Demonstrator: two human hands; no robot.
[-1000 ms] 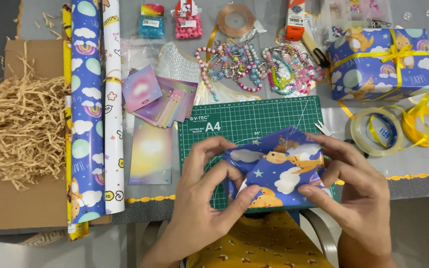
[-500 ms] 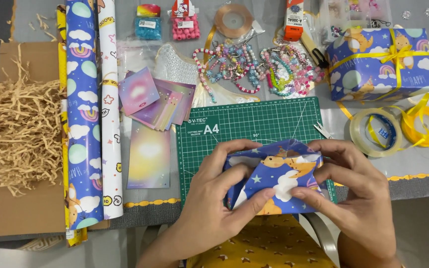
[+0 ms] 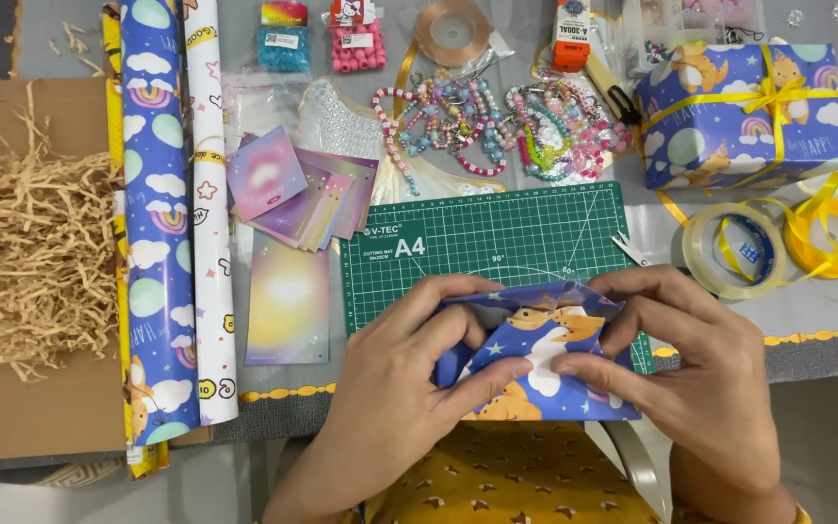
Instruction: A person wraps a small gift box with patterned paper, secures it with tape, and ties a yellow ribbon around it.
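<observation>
Head view: small parcel (image 3: 535, 364) in blue printed wrapping paper sits at 6 o'clock edge of green cutting mat (image 3: 487, 243), partly over tabletop (image 3: 807, 320) edge. Left hand (image 3: 390, 398) grip pinches left end flap, thumb on top, index finger under front fold. Right hand (image 3: 700, 378) grip pinches right end flap, fingers pressed together on paper. Judgement: paper thin, glossy, likely slippery, creases and tears easily; load light. Hold at folded corners and end flaps, firm, even pressure. Tape roll (image 3: 729, 252) at 2 o'clock from parcel.
</observation>
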